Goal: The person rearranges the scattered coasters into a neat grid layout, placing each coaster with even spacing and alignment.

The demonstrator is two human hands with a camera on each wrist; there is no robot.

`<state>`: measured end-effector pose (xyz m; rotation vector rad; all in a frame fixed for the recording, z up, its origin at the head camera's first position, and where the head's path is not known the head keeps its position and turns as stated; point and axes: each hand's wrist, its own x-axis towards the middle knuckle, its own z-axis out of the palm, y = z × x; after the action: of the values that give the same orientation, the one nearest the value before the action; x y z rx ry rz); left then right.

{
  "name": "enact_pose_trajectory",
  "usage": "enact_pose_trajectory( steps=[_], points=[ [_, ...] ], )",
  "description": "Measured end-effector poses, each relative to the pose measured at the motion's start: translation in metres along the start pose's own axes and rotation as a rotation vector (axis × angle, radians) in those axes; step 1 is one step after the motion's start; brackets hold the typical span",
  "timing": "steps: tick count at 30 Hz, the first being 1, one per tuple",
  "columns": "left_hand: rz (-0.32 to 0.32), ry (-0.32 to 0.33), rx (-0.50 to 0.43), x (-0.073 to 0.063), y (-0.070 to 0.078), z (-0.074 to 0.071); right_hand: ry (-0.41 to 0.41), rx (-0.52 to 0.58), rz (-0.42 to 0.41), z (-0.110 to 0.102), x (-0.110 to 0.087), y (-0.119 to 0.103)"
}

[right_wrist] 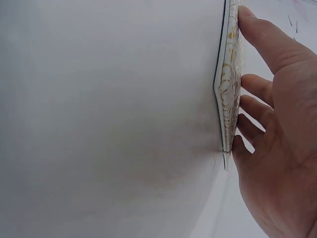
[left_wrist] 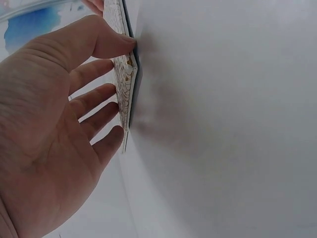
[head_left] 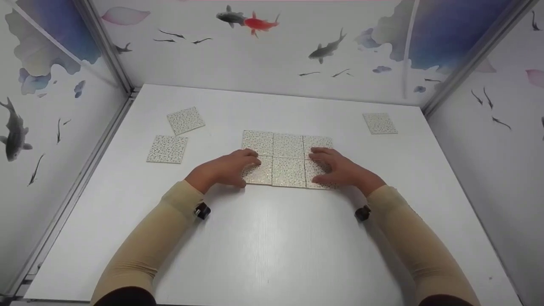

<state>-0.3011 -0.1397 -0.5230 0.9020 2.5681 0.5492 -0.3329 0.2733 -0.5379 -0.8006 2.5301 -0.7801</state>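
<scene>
At the left of the white counter, a loose speckled tile lies flat, and just behind it a second tile sits at a slant. Next comes my left hand, its fingers apart and gently bent, clamped on nothing; the fingertips touch the left end of a block of six tiles, and my thumb rests at its near left edge. The block lies flat near the middle of the counter, two rows of three, thin seams between. On its right end rests my right hand, fingers likewise parted and slightly bent, fingertips and thumb touching without gripping. Well apart, farther right, lies another loose tile.
</scene>
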Motion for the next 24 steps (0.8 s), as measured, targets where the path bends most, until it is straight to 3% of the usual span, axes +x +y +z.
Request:
enact_pose_trajectory(
  steps=[24],
  points=[
    [-0.008, 0.008, -0.006, -0.0015, 0.0047, -0.003, 0.01, -0.005, 0.018, 0.0007, 0.0028, 0.0016]
  ],
)
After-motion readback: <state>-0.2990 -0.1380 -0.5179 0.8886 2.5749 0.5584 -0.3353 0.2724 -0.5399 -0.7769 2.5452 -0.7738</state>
